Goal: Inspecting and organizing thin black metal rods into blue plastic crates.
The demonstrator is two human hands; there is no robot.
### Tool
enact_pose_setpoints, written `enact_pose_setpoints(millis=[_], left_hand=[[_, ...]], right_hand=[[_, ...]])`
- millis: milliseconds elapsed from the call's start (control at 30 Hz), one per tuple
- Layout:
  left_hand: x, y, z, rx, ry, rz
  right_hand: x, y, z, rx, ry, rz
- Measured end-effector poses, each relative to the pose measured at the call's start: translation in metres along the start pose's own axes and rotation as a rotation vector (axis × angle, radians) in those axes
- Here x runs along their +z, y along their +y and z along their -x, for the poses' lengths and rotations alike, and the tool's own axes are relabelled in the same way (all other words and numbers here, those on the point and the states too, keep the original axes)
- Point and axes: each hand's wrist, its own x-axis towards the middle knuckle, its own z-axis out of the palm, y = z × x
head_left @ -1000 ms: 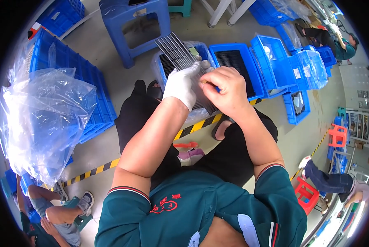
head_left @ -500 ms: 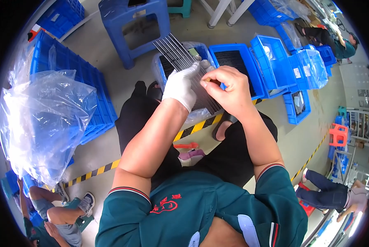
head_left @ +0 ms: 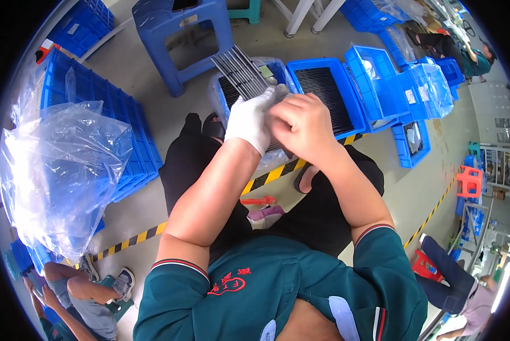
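Note:
My left hand [head_left: 247,121], in a white glove, is closed round a bundle of thin dark grey rods [head_left: 239,69], which lie side by side and slant from upper left to lower right. My bare right hand [head_left: 304,124] is against the bundle just right of the glove, fingers curled in. Whatever its fingertips hold is hidden behind the hand. Below the rods stands a plastic-lined bin [head_left: 215,91] with more dark rods in it. A small olive-green piece [head_left: 265,71] shows at its far side. Right of it, a blue crate [head_left: 359,118] holds many dark rods [head_left: 323,94].
More blue crates [head_left: 383,85] stand at the right. A blue stool [head_left: 178,74] is beyond the bin. Stacked blue crates [head_left: 104,102] under clear plastic [head_left: 67,170] rise at my left. Black-yellow tape [head_left: 132,241] crosses the floor. A seated person [head_left: 84,295] is at lower left.
My right hand has moved slightly left and turned over the rods; the small brownish piece that showed at its fingertips is now hidden. My left hand keeps its grip.

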Motion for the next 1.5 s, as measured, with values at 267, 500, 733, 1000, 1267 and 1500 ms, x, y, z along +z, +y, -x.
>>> enact_pose_setpoints(millis=[267, 500, 733, 1000, 1267, 1500], left_hand=[[0.003, 0.005, 0.001, -0.037, -0.011, 0.037], [0.000, 0.003, -0.004, -0.087, -0.019, 0.139], [0.002, 0.004, -0.001, -0.064, -0.027, 0.128], [-0.001, 0.002, -0.003, -0.025, -0.006, 0.095], [0.000, 0.003, -0.002, -0.046, 0.002, 0.081], [-0.005, 0.000, -0.006, -0.023, 0.001, 0.086]], right_hand=[[-0.018, -0.003, -0.006, 0.156, 0.077, -0.286], [-0.010, 0.001, 0.000, 0.184, 0.012, -0.326], [-0.009, 0.001, -0.001, 0.155, 0.010, -0.266], [-0.010, -0.001, -0.001, 0.138, 0.007, -0.230], [-0.007, 0.000, -0.002, 0.119, 0.028, -0.245], [-0.008, -0.004, -0.002, 0.047, 0.028, -0.152]])
